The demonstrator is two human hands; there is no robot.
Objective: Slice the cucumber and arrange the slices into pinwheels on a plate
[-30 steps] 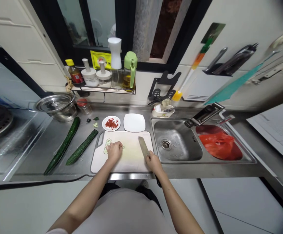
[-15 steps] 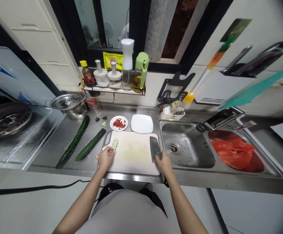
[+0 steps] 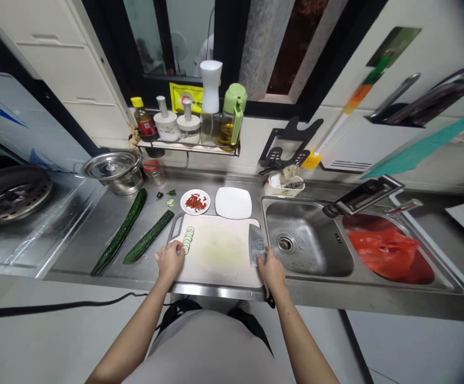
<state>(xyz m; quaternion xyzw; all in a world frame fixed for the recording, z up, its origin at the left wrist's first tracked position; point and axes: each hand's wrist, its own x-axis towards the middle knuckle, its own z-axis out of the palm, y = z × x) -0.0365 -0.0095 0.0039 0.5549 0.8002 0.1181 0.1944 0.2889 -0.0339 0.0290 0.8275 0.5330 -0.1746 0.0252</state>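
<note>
My right hand [image 3: 272, 271] is closed round the handle of a cleaver [image 3: 257, 241], whose broad blade lies over the right edge of the white cutting board [image 3: 220, 274]. At the board's left side, my left hand [image 3: 170, 260] has its fingers bent and somewhat apart. Its fingertips are at the near end of a short overlapping row of cucumber slices [image 3: 189, 234]; whether they touch the last slice is hard to see. Left of the board lie a cut cucumber [image 3: 149, 237] and a longer whole cucumber [image 3: 122, 229].
Behind the board stand a plate of chopped red pieces [image 3: 184, 208] and a square white plate [image 3: 233, 201]. Cucumber scraps [image 3: 170, 202] lie nearby. A lidded steel pot [image 3: 124, 184] is back left, a sink [image 3: 308, 264] right, and a seasoning rack [image 3: 212, 149] above.
My left hand has drawn back slightly from the slice row, its fingers loosening. The cleaver has shifted a little right and its blade has turned, catching more light.
</note>
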